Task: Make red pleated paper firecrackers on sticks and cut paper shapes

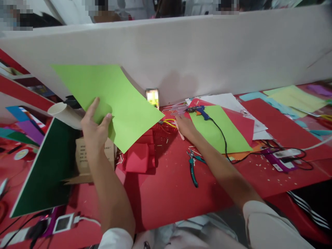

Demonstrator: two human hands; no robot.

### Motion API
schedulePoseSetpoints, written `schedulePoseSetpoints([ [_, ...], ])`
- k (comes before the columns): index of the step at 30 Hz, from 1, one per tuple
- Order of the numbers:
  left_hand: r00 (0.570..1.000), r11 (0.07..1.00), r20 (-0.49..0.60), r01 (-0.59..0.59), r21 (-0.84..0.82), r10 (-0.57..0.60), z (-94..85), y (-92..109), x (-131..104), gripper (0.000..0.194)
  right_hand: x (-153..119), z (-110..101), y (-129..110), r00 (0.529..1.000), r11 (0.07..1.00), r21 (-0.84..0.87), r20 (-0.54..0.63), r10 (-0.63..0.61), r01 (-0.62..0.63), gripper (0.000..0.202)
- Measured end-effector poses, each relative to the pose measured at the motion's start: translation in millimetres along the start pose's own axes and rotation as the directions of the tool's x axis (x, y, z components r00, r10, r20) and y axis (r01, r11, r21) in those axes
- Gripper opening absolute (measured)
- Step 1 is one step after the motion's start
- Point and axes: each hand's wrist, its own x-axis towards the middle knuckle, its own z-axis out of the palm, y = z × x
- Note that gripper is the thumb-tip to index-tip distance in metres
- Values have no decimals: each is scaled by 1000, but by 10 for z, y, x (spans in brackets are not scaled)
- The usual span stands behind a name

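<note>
A bright green sheet of paper is held up at the left, gripped by my left hand with the thumb and a finger on its near face. Low over the red table, my right hand reaches among small tools; its fingers are partly hidden and blurred. Right beside it lie a thin pale pink stick, yellow-handled scissors and several clear glue sticks. A blue glue gun rests on another green sheet. Teal-handled pliers lie nearer me.
A white partition runs along the back. Left stand a dark green board, a paper roll and a cardboard box. Folded red paper pieces lie centrally. Rightward are coloured sheets and a purple power strip with cables.
</note>
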Motion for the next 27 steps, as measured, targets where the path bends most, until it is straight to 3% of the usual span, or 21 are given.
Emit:
schedulePoseSetpoints([
  [4, 1000, 1000, 7, -14, -5, 14, 23, -44, 27, 71, -86, -5, -82, 998, 993, -119, -66, 1, -9, 47],
  [13, 998, 998, 6, 58, 33, -58, 8, 90, -16, 72, 67, 100, -269, 982, 982, -34, -28, -188, 187, 53],
  [18, 1000, 998, 4, 21, 54, -21, -6, 99, -20, 69, 73, 202, -267, 985, 982, -81, -24, -172, 169, 40],
  [24, 999, 998, 12, 45, 41, -45, -58, 41, -28, 70, 140, 223, -277, 994, 988, -112, 29, -101, 104, 42],
  [27, 999, 994, 4, 53, 94, -53, -122, 12, -33, 71, 167, 223, -251, 991, 984, -126, 61, -121, 128, 46],
])
